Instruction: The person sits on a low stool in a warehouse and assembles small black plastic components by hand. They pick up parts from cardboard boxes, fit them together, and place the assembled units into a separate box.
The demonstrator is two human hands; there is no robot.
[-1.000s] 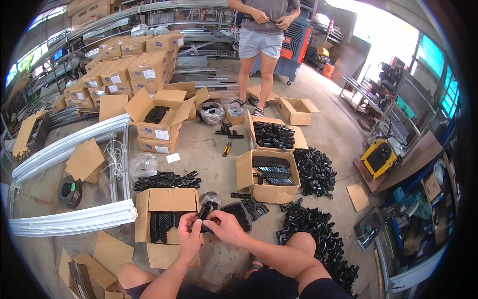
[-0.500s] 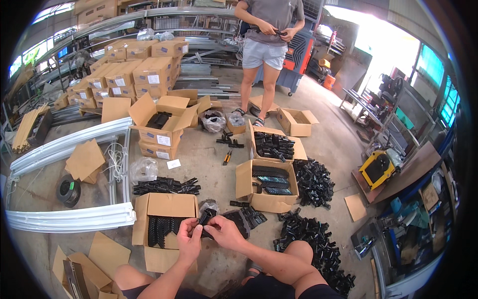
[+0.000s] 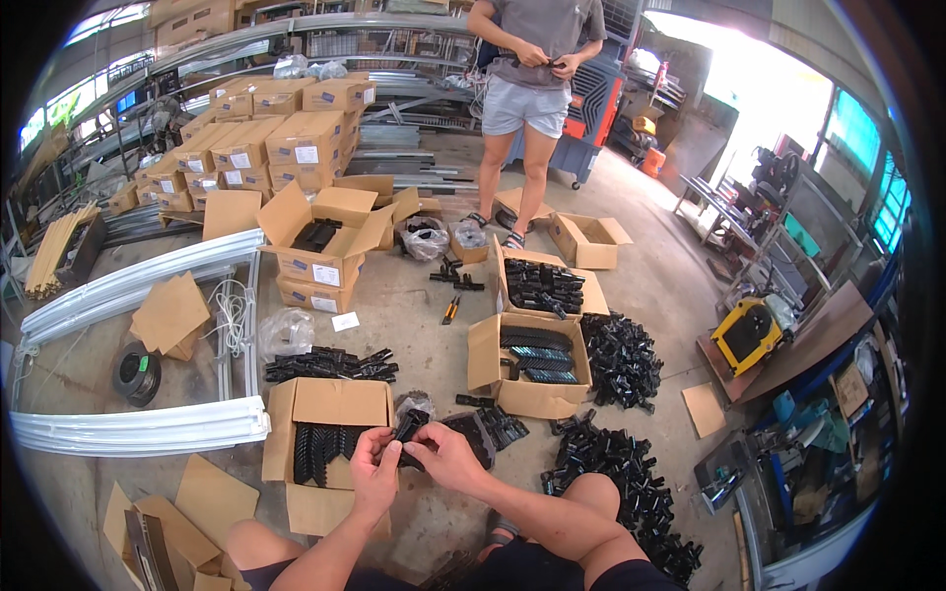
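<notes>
Between my two hands is a small black plastic part [image 3: 410, 425], gripped from both sides. My left hand [image 3: 374, 461] closes its fingers and thumb on the part's left side. My right hand [image 3: 443, 459] pinches it from the right, lower down; its fingertips are partly hidden. Just left of my hands an open cardboard box [image 3: 340, 402] holds neat rows of black parts [image 3: 317, 448]. Beyond my right hand, more black parts [image 3: 503, 426] lie on the floor beside a dark container [image 3: 471, 439].
Ahead, another open box [image 3: 537, 399] holds stacked black parts. Heaps of black parts [image 3: 621, 360] cover the floor to the right. White metal rails [image 3: 138, 429] lie at left, a cutter knife [image 3: 450, 310] ahead. A co-worker [image 3: 532, 89] stands at the back, hands together on a small dark item.
The black part has tilted slightly in my fingers. Both hands stay in almost the same place, and the view has shifted a little.
</notes>
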